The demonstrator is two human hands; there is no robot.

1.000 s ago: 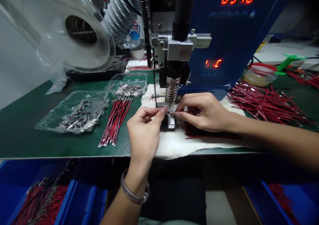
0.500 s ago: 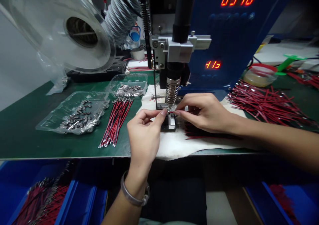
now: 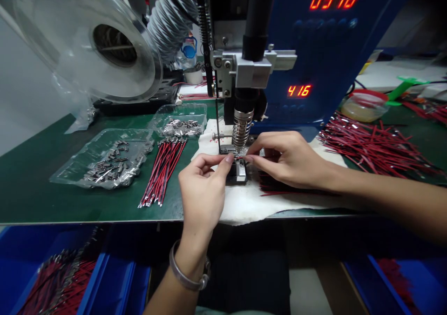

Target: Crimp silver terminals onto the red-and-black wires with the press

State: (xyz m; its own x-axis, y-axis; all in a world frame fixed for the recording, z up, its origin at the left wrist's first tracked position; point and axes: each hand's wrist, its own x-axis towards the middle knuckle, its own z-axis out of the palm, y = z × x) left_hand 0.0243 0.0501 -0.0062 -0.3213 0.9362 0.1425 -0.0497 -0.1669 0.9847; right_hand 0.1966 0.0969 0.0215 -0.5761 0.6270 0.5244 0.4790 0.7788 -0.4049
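Both my hands meet at a small metal fixture (image 3: 237,170) under the machine's spring-tipped head (image 3: 241,128). My left hand (image 3: 204,194) pinches a small part at the fixture's left side, thumb and forefinger pressed together. My right hand (image 3: 289,159) pinches from the right, holding a thin red wire end (image 3: 240,157) against the fixture. What exactly sits between the fingertips is too small to make out. A white cloth (image 3: 244,203) lies under the fixture.
A bundle of red-black wires (image 3: 162,168) lies left of the fixture. Clear bags of small metal terminals (image 3: 104,164) sit further left. A big heap of red wires (image 3: 370,145) lies right. A clear reel (image 3: 87,40) stands back left. Blue bins (image 3: 52,278) hang below the table edge.
My hands have hardly moved. The lower red display on the machine changed its reading and now shows 416.
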